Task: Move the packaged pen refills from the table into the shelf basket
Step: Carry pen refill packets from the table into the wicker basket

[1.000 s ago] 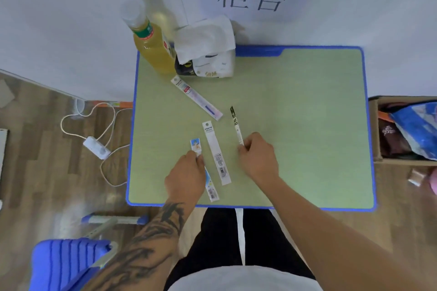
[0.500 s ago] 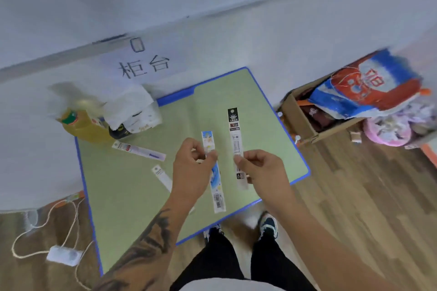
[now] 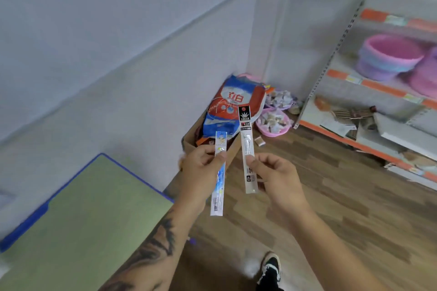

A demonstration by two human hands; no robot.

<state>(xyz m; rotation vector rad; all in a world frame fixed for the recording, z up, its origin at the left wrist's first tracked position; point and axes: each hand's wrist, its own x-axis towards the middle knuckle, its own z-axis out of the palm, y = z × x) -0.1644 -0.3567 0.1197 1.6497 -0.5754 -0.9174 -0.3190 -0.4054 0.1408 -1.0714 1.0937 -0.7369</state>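
Note:
My left hand (image 3: pixel 201 170) pinches a blue-and-white packaged refill (image 3: pixel 218 186) upright between thumb and fingers. My right hand (image 3: pixel 274 177) pinches a second packaged refill (image 3: pixel 247 149), clear with a black header, also upright. Both hands are held out over the wooden floor, to the right of the green table (image 3: pixel 78 227). A pink and purple basket (image 3: pixel 387 56) sits on a shelf at the upper right, well beyond both hands. The table's other refills are out of view.
A cardboard box (image 3: pixel 189 144) with a blue and red bag (image 3: pixel 234 106) stands against the wall just beyond my hands. A pink bowl of small items (image 3: pixel 272 123) sits on the floor. The shelving unit (image 3: pixel 369 130) fills the right side. My shoe (image 3: pixel 270 267) is below.
The view has swung right from the table toward the shelf. Each hand picked up a refill from the table and now carries it over the floor.

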